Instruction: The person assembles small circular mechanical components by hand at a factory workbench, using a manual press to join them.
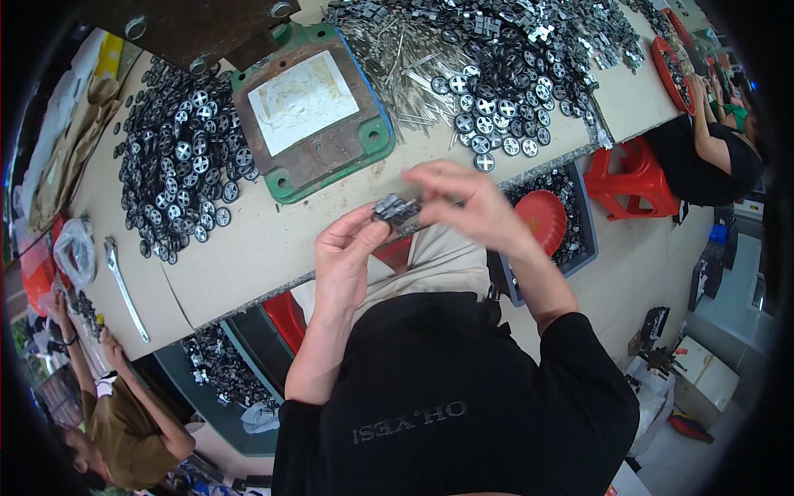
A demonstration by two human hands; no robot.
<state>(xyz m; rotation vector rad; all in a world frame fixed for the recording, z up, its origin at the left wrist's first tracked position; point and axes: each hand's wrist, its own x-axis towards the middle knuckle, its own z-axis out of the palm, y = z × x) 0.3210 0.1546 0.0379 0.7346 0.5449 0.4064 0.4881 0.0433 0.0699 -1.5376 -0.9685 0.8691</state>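
Between the thumb and fingers of my left hand (349,248) is a small dark grey and black plastic part (395,210), held just above the table's front edge. My right hand (475,207) is raised close to its right side, fingers bent toward it. Motion smears those fingertips, so whether they hold anything cannot be made out. Beyond my hands a green-edged metal press base (317,165) with a pale plate (303,101) on top stands on the table. Small black wheels with silver spokes lie heaped left (186,165) and right (500,116) of it.
Thin metal pins (409,70) lie loose behind the right wheels, near grey parts (488,25). A wrench (126,289) rests at left. Bins of parts (591,240) (217,364) flank my lap; a red dish (542,221) sits in the right one. A red stool (624,182) and other people are nearby.
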